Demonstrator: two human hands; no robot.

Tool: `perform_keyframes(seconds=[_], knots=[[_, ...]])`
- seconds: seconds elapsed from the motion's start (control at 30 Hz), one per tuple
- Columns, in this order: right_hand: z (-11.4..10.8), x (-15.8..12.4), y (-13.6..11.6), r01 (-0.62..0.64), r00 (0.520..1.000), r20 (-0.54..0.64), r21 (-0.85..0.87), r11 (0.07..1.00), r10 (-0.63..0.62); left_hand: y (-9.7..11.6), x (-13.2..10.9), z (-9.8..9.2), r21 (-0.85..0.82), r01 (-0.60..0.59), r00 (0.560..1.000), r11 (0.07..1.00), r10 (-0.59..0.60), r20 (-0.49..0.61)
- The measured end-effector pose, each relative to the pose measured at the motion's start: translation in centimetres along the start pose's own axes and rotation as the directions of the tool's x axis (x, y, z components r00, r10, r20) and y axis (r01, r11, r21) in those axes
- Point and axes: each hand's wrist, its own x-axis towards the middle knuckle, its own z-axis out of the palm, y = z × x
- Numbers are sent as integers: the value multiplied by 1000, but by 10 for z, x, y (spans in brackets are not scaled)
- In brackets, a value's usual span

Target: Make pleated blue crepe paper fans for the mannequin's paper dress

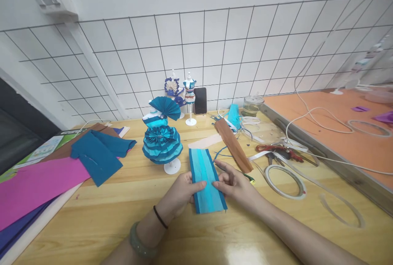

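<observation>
A strip of light blue crepe paper (208,169) with dark blue edges is held by both hands above the wooden table. My left hand (183,189) pinches its left edge, the thumb lying on top. On the right edge, my right hand (233,183) grips it between thumb and fingers, with the index finger stretched forward. Left of the strip stands a small white dress form (172,166) wearing a tiered blue paper skirt (162,144) and a pleated dark blue fan (166,107). A brown paper strip (233,144) lies beyond my right hand.
Blue paper (101,152) and pink paper (46,179) lie at left. A tape roll (285,182), keys (273,158) and a white cable (337,165) are on the right. Further back stand a phone (200,100), a glass cup (252,106) and another dress form (190,109).
</observation>
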Motion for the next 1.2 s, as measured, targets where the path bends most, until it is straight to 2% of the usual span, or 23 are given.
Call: perform_keyframes(seconds=[0.13,0.27,0.37,0.43,0.53,0.63,0.83,0.93,1.0,1.07,1.2], knots=[[-2,0,-2,12,1000,22,2,1000,-12,1,1,-1,-23,-1,999,1000,0,-37],[-3,-8,-9,96,986,138,-19,995,-92,2,3,-5,-54,-27,998,998,23,-67],[-4,-14,-13,146,958,268,-158,977,-100,2,4,-7,-68,-65,995,996,60,-76],[-3,-14,-13,200,948,296,-276,940,-115,2,4,-8,-87,-75,994,993,68,-81],[-2,-11,-8,282,943,273,-356,891,-190,2,5,-7,-119,-74,994,990,64,-85],[-1,-7,-3,322,935,262,-335,886,-241,3,5,-8,-135,-79,993,988,65,-101],[-11,-1,1,284,959,106,-277,918,-265,7,1,-7,-88,-49,997,995,44,-56],[-15,4,3,238,971,35,-265,934,-237,10,0,-2,-19,-39,992,999,37,-123],[-16,7,4,217,975,9,-245,945,-221,9,1,0,34,-77,975,996,82,-207],[-16,8,5,206,977,-17,-217,954,-214,8,2,2,84,-139,959,987,156,-238],[-16,9,3,179,978,-79,-155,971,-193,3,2,3,182,-204,960,962,233,-154]])
